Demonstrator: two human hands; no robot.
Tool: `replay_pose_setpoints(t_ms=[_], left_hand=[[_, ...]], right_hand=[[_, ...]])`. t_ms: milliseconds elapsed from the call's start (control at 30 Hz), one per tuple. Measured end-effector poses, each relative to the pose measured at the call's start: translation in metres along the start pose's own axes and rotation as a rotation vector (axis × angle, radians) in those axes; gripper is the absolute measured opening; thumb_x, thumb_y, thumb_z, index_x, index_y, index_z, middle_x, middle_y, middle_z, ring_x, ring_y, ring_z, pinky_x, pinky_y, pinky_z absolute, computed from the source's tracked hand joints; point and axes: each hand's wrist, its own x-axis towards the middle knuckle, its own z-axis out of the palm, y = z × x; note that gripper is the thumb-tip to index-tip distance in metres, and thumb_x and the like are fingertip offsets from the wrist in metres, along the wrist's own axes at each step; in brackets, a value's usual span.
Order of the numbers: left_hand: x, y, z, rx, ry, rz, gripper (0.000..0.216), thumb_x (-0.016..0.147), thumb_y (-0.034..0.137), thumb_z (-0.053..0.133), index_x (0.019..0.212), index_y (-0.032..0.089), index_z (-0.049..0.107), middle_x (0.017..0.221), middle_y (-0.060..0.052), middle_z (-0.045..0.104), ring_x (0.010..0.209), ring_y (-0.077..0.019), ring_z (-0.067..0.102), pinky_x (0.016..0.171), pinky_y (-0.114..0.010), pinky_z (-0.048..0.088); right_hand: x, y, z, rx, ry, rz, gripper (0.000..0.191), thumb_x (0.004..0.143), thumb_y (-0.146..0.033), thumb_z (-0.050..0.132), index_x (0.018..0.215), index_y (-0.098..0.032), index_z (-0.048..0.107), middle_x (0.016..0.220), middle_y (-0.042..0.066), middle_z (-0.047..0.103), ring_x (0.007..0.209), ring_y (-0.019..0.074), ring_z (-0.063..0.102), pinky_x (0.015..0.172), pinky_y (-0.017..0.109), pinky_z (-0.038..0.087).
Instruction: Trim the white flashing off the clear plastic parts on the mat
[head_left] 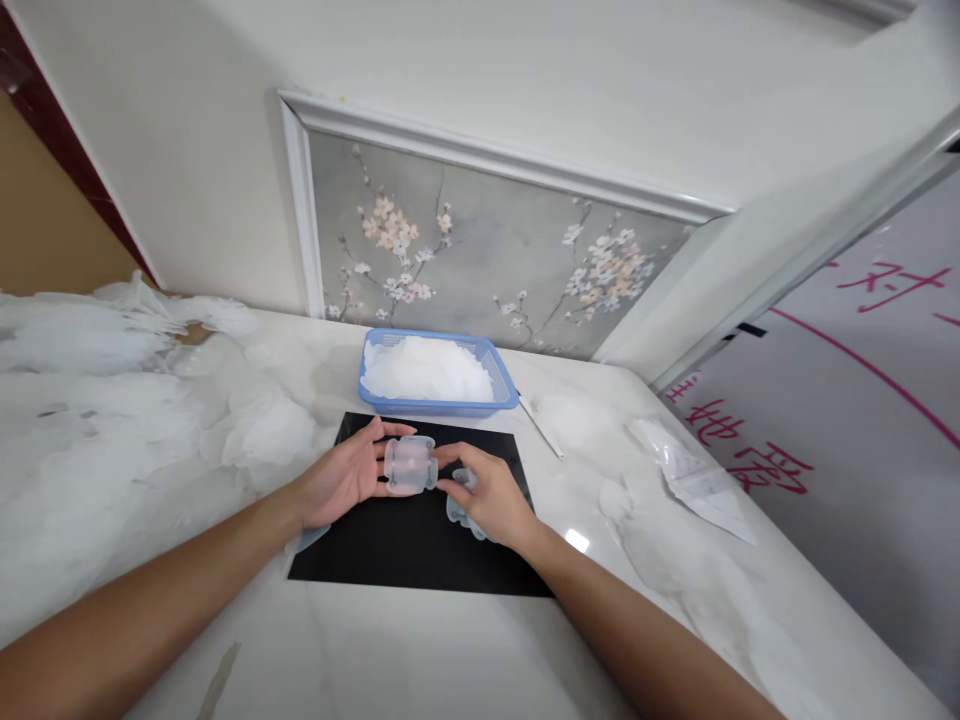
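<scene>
A small translucent plastic piece (410, 466) with a scalloped outline is held up above a black mat (405, 550). My left hand (349, 475) supports it from the left, with fingers stretched behind it and the palm turned up. The thumb and fingertips of my right hand (487, 492) are closed on its right edge. Beneath the right hand, partly covered by it, lies another translucent piece (466, 517) on the mat. A further clear piece (313, 538) shows under my left wrist at the mat's left edge.
Behind the mat stands a blue basket (442, 406) filled with whitish translucent pieces. Large heaps of similar pieces (97, 450) cover the table's left side. To the right lie a thin white-handled tool (544, 430), a loose pile (574, 420) and a clear plastic bag (701, 485). A wall rises behind.
</scene>
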Motion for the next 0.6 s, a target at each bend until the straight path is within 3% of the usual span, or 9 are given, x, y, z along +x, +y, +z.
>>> replay_pose_setpoints(t_ms=[267,600], left_hand=[[0.0002,-0.0011,-0.0023,0.001,-0.021,0.006,0.044,0.093,0.052,0.044,0.116,0.016,0.056,0.123,-0.016,0.063,0.113,-0.0329,0.061,0.101,-0.059,0.041],[0.0001,-0.0009,-0.0011,0.015,-0.024,-0.004,0.043,0.094,0.052,0.043,0.116,0.017,0.057,0.123,-0.015,0.062,0.111,-0.0313,0.062,0.099,-0.058,0.042]], right_hand=[[-0.0011,-0.0014,0.0001,0.021,-0.003,0.012,0.03,0.082,-0.008,0.058,0.101,-0.029,0.067,0.093,0.001,0.071,0.09,0.0203,0.068,0.085,0.039,0.053],[-0.0019,-0.0024,-0.0003,0.022,0.005,-0.024,0.02,0.083,-0.017,0.065,0.099,-0.029,0.068,0.09,0.001,0.07,0.087,0.0208,0.068,0.081,0.038,0.055]])
